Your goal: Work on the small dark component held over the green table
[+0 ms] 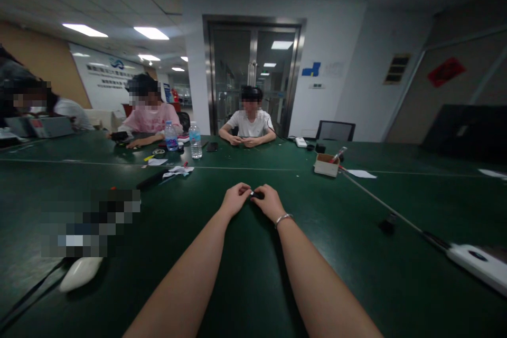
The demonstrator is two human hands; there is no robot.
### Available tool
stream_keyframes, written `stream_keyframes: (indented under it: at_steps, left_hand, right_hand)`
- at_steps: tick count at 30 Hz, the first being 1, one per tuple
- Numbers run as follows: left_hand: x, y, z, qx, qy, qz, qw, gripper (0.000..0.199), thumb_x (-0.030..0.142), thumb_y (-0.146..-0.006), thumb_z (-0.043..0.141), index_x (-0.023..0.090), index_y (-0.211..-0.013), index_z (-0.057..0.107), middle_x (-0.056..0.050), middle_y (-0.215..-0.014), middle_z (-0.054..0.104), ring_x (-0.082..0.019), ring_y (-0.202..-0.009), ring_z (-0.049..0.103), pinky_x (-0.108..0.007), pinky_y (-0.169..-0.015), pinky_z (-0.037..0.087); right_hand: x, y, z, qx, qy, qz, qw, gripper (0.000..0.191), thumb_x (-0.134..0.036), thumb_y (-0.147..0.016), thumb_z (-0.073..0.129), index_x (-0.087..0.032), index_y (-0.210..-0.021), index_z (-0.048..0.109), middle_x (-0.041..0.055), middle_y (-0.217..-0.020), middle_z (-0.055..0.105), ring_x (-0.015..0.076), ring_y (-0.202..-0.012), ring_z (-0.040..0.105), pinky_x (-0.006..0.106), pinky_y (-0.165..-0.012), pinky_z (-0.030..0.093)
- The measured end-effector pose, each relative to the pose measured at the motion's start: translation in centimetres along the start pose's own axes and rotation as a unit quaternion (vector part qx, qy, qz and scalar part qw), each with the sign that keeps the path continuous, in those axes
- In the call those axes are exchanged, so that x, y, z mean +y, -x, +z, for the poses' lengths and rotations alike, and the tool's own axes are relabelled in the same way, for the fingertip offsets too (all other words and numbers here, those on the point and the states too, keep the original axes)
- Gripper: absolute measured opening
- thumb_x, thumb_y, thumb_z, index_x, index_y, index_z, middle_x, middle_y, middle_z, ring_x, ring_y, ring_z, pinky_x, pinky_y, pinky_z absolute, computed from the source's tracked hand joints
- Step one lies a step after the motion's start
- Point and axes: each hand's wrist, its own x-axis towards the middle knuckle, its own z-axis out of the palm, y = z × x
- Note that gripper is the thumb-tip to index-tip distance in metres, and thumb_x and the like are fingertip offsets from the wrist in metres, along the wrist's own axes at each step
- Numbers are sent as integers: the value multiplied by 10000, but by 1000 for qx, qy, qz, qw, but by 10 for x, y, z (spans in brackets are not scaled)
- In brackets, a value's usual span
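Observation:
Both hands meet over the green table (pixel 253 274), in the middle of the view. Between their fingertips is a small black object with a shiny silver end (pixel 257 195); its exact kind is too small to make out. My right hand (pixel 271 203), with a silver bracelet (pixel 283 218) at the wrist, pinches the black part. The fingers of my left hand (pixel 235 200) are closed at the silver end. My fingers partly cover the object.
Water bottles (pixel 195 140) stand at the back left, near crumpled paper (pixel 178 170). An open small box (pixel 327 165) holding a pen sits right of centre. A white power strip (pixel 479 264) with its cable lies right. Co-workers (pixel 251 124) sit across the table.

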Motion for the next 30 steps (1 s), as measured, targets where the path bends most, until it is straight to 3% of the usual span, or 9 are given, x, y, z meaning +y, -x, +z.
stream_keyframes:
  at_steps: [4,11,22,30]
  left_hand:
    - [3,1,-1,-7,-13,2,1000,204,344,-795,515,209,-878,643,8,-715,644,-128,-672,592,-240,-651,456]
    - [2,1,-1,-38,7,7,999,190,257,-777,534,202,-923,642,-16,-828,663,-133,-760,601,-240,-715,454]
    - [9,6,3,19,-114,10,993,353,460,-833,428,182,-679,581,-4,-645,577,-131,-610,509,-237,-578,347]
    - [15,5,4,18,-180,-31,983,481,474,-873,338,165,-684,655,-62,-725,641,-154,-685,554,-246,-616,345]
  right_hand:
    - [1,-1,2,-3,-6,-2,1000,138,-192,-677,710,-183,-811,679,20,-807,557,139,-728,539,256,-669,422]
    - [2,0,1,8,-12,-2,1000,128,-180,-676,701,-181,-802,675,19,-792,564,138,-719,540,252,-657,422]
    - [1,0,3,9,-4,-21,1000,128,-142,-683,676,-183,-800,646,24,-845,546,142,-739,539,263,-680,432]
    - [-8,2,6,3,1,-41,999,130,-136,-689,677,-181,-801,631,7,-802,545,136,-725,526,253,-674,423]
